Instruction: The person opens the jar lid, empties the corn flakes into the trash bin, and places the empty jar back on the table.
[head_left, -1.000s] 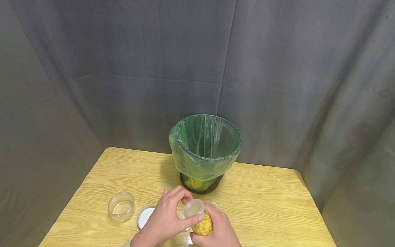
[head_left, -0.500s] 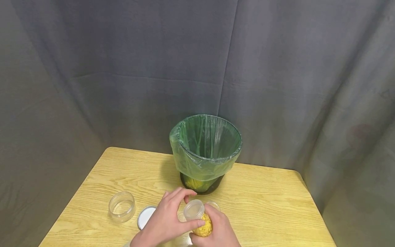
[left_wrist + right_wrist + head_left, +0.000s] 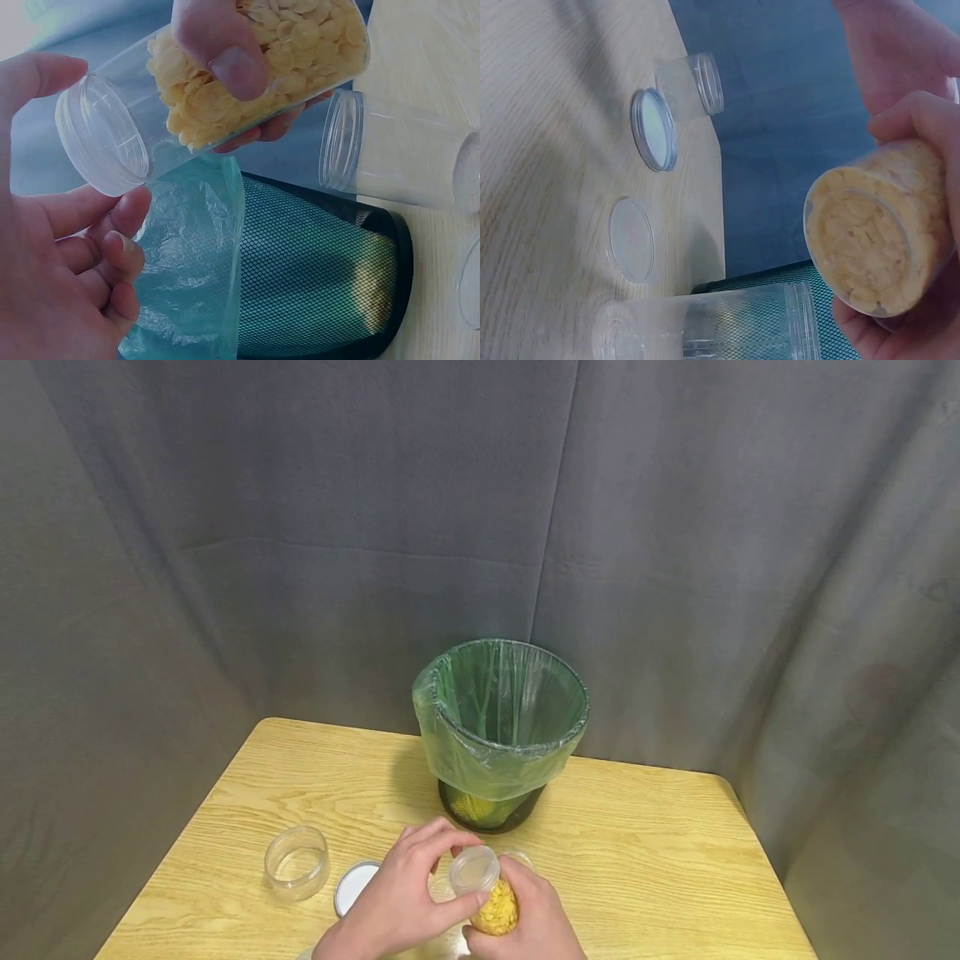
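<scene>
My right hand grips a clear plastic jar of yellow cereal flakes, held tilted above the table with its mouth toward my left hand. At the mouth sits a clear plastic lid. My left hand pinches this lid, its thumb and forefinger on opposite sides of the rim while the other fingers curl free below. In the right wrist view the jar's round base faces the camera, flakes pressed against it.
A wire-mesh bin with a green liner stands behind the hands. On the wooden table are a low clear jar, a white lid, a clear disc and a tall clear jar.
My left forefinger has shifted a little to the right over the lid's far side, and the left thumb has slid slightly along the neck. The jar stays in nearly the same place.
</scene>
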The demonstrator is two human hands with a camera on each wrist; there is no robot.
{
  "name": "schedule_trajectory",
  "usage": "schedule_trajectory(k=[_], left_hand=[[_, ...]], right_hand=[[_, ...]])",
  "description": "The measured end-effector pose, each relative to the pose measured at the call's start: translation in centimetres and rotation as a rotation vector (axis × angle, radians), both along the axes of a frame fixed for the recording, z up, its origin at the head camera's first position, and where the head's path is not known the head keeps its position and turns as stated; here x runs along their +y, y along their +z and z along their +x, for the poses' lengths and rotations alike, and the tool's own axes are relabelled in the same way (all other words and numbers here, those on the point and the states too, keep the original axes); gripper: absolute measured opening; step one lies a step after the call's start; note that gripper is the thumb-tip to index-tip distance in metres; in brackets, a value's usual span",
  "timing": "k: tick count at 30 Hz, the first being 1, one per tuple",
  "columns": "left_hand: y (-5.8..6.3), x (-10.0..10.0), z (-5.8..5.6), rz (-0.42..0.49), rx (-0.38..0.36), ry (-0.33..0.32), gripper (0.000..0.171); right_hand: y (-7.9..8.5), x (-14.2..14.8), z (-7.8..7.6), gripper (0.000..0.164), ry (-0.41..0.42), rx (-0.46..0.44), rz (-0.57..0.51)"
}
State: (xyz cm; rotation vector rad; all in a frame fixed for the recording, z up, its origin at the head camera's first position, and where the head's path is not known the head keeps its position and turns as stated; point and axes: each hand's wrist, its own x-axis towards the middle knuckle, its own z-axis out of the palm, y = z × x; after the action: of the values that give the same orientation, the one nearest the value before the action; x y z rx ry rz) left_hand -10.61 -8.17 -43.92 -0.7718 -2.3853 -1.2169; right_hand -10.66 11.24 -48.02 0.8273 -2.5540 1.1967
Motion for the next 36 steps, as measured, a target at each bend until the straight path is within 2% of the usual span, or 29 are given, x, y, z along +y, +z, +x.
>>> schedule_trajectory(k=[12,18,27,32,36], left_hand=[[-0.55,0.10,-0.49,-0.022,0.024,0.066,0.035],[-0.76,0.21,-0.72,-0.024,0.066,0.066,0.039],[-0.79,0.23,-0.55,-0.018,0.047,0.071,0.042],[-0.85,0.23,-0.32,-0.004,0.005,0.065,0.044],[-0.75,0.20,-0.17,0.030,-0.002,0.043,0.042]], right_hand=[[0.00,-0.29,0.32,0.057,0.035,-0.027,-0.040],[0.00,-0.47,0.35,0.053,0.029,-0.031,-0.038],[0.10,-0.30,0.30,0.058,0.026,-0.027,-0.046],[0.17,-0.02,0.07,0.061,-0.004,0.020,-0.046],[0.20,0.15,-0.05,0.065,-0.010,0.041,-0.046]])
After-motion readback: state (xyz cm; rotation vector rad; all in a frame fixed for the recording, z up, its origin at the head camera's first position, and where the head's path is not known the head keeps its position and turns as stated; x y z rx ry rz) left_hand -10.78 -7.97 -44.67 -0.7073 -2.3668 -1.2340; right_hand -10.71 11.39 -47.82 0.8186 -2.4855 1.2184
